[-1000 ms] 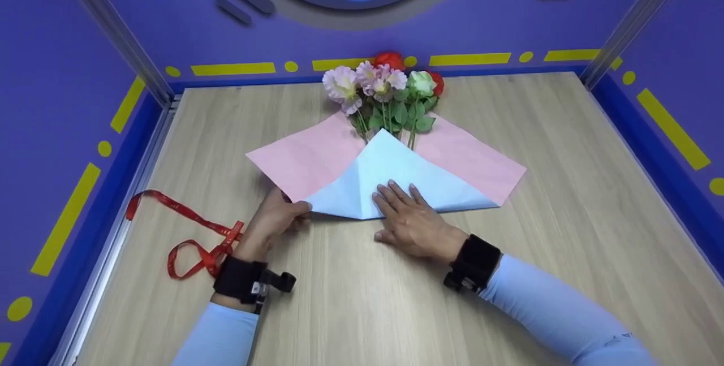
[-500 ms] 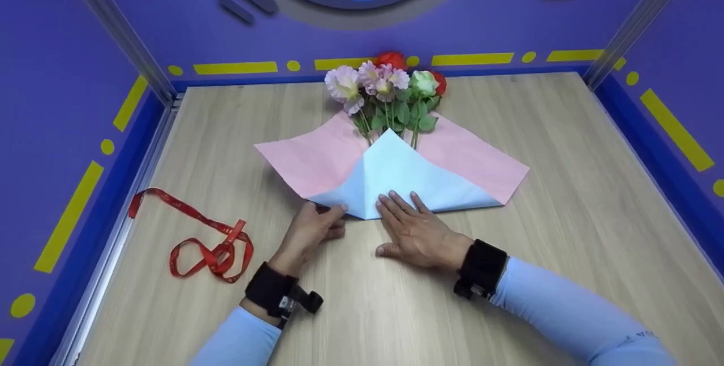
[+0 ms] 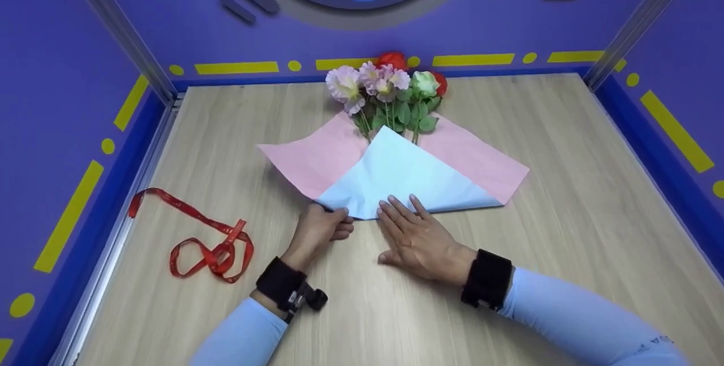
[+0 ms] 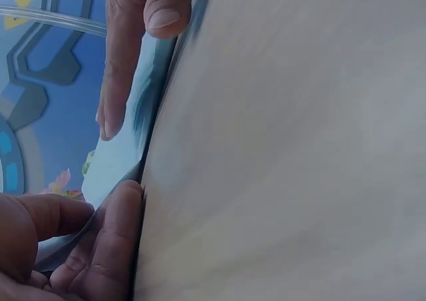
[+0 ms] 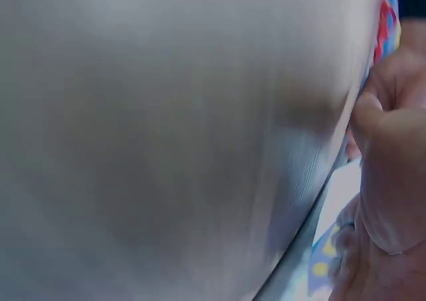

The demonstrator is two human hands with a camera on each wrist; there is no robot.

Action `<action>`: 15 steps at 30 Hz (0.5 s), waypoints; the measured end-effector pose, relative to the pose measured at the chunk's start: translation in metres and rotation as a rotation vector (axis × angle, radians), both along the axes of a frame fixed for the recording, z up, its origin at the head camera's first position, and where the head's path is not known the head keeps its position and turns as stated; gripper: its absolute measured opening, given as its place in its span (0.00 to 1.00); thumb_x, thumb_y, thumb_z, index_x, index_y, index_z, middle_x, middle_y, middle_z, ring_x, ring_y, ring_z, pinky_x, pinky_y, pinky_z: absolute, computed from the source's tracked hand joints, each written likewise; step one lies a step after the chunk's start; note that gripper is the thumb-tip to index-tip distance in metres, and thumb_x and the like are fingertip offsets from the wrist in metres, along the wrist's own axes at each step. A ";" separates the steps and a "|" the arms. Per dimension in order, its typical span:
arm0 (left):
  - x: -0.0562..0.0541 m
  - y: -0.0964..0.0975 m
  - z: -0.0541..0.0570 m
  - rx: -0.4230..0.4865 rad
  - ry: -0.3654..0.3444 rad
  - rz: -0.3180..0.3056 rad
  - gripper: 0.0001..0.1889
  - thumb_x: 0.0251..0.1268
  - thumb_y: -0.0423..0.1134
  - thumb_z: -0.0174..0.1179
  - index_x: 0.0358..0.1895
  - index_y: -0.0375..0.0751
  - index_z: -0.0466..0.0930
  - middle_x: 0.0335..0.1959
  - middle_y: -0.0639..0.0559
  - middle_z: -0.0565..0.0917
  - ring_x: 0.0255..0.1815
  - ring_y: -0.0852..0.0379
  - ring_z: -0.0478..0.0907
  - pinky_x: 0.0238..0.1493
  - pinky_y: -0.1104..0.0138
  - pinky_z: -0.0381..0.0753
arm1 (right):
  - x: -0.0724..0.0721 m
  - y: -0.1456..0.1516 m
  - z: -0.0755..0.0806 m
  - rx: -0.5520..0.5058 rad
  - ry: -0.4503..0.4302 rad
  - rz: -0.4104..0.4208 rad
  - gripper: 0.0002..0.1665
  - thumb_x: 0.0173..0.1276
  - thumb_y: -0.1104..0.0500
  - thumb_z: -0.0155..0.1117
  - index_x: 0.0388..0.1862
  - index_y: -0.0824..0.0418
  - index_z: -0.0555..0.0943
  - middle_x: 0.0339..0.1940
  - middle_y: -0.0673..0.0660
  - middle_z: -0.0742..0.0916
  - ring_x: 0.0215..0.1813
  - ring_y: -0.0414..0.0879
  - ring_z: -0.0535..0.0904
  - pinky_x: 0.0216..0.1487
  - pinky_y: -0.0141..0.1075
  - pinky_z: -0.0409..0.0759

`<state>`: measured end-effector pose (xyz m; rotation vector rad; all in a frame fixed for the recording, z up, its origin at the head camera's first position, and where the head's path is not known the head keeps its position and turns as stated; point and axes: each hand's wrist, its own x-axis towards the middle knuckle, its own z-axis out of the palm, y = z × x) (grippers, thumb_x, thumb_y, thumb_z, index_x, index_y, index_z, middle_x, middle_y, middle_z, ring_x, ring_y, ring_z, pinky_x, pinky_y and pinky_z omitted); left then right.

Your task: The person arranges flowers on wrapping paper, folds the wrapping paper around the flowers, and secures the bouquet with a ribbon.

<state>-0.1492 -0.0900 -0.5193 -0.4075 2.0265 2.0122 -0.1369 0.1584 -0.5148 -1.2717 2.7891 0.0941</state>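
A sheet of wrapping paper (image 3: 396,173), pink inside and light blue outside, lies with its near part folded up to a point over the flower stems. My left hand (image 3: 322,227) pinches the lower left edge of the paper between thumb and fingers, as the left wrist view shows. Beside it my right hand (image 3: 421,239) rests with outstretched fingers on the blue fold near its bottom edge. Flowers (image 3: 384,83) in lilac, white-green and red stick out of the paper's far side, with green leaves below the blooms. Their lower stems are hidden under the fold.
A red ribbon (image 3: 212,253) lies in loops on the wooden table (image 3: 537,298), left of my left forearm. Purple-blue panels (image 3: 486,32) with yellow marks stand around the back and sides. A metal rail (image 3: 130,202) runs along the left edge.
My left hand has moved right along the paper's lower edge, and the left pink corner has drawn inward and lifted. The right hand stays nearly in place on the blue fold.
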 end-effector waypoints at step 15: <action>-0.002 0.012 0.006 -0.140 0.086 -0.098 0.13 0.75 0.37 0.65 0.48 0.27 0.82 0.36 0.37 0.89 0.35 0.51 0.91 0.42 0.63 0.91 | 0.004 -0.003 0.000 0.022 -0.084 -0.044 0.56 0.79 0.24 0.37 0.87 0.65 0.53 0.87 0.64 0.61 0.89 0.58 0.49 0.84 0.64 0.47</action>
